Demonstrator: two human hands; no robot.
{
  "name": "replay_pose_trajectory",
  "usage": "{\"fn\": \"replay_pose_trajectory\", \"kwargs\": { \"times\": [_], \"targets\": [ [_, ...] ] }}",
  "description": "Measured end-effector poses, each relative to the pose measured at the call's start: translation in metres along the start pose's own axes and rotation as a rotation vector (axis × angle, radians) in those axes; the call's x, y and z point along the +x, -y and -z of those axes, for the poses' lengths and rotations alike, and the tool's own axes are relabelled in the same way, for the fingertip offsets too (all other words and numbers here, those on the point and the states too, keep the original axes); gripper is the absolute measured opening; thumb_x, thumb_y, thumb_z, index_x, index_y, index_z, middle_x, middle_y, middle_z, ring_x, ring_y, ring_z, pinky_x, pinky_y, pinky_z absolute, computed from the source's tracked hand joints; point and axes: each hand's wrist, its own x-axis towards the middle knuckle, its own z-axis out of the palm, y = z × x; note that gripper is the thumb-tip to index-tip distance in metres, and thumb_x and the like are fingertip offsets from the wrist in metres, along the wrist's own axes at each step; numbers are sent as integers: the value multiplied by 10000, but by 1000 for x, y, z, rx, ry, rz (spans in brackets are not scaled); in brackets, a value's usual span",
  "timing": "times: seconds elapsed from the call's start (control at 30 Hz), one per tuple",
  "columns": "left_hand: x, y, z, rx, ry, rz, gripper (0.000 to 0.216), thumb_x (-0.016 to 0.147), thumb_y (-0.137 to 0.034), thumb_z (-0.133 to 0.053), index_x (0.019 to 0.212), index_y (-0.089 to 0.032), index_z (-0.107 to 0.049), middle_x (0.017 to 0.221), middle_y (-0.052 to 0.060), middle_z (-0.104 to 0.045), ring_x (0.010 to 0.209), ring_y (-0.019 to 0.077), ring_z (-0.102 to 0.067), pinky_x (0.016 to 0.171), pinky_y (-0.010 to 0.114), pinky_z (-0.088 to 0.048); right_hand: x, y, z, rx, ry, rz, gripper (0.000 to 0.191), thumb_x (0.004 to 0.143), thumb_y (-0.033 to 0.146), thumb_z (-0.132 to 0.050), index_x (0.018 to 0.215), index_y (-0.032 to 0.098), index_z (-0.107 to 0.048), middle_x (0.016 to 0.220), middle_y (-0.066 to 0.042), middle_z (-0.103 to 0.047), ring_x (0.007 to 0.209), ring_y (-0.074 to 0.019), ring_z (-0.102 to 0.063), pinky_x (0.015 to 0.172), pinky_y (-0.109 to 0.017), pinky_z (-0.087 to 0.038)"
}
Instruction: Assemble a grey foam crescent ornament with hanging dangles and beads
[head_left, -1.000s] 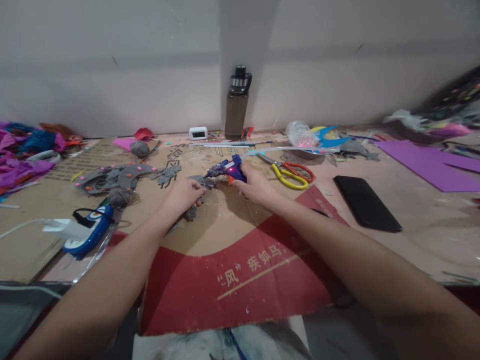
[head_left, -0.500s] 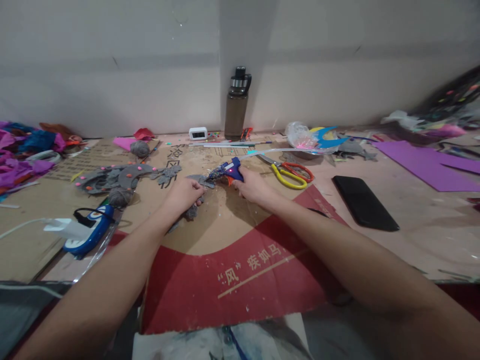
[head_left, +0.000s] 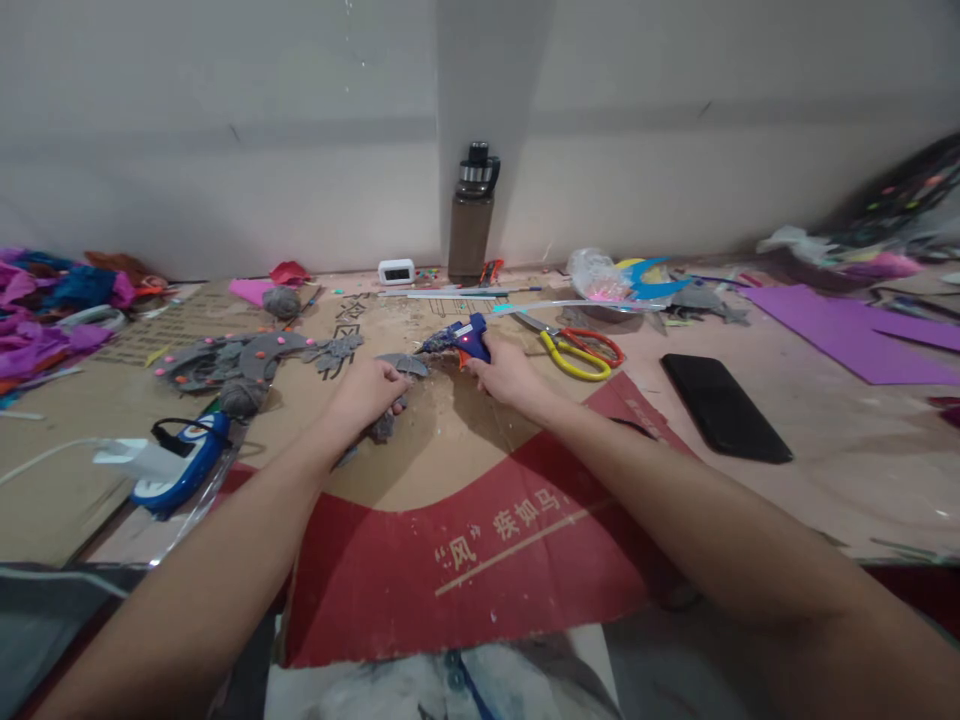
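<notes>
The blue glue gun (head_left: 474,338) points toward a gray piece (head_left: 411,365)

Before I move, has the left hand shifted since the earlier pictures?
No: the left hand keeps the same place, with no visible shift against the cardboard's red band.

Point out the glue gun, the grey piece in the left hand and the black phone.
Glue gun (head_left: 473,334), head view: its blue body.
Grey piece (head_left: 412,364), head view: its exposed end.
Black phone (head_left: 725,407), head view: its upper face.
</notes>
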Motion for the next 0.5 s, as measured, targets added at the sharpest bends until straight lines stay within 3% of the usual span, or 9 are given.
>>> {"fn": "replay_pose_trajectory", "kwargs": {
  "times": [0.17, 0.5],
  "targets": [
    [4, 4, -2, -28, 2, -4, 204, 755, -337, -566, 694, -176, -676, 518, 24, -646, 452, 123, -558, 450, 226, -380, 3, -11, -2, 122, -57, 64, 186, 824, 300, -523, 973, 199, -477, 759, -29, -626, 646, -165, -591, 583, -276, -429],
    [0, 0, 2, 13, 5, -25, 190, 748, -312, -575, 652, -174, -666, 509, 15, -634, 460, 114, -557, 464, 221, -371, -7, -2, 1, 246, 82, 86, 207, 792, 228, -536, 972, 204, -437, 697, 19, -556, 529, -125, -545, 487, -252, -400]
  ]
}}
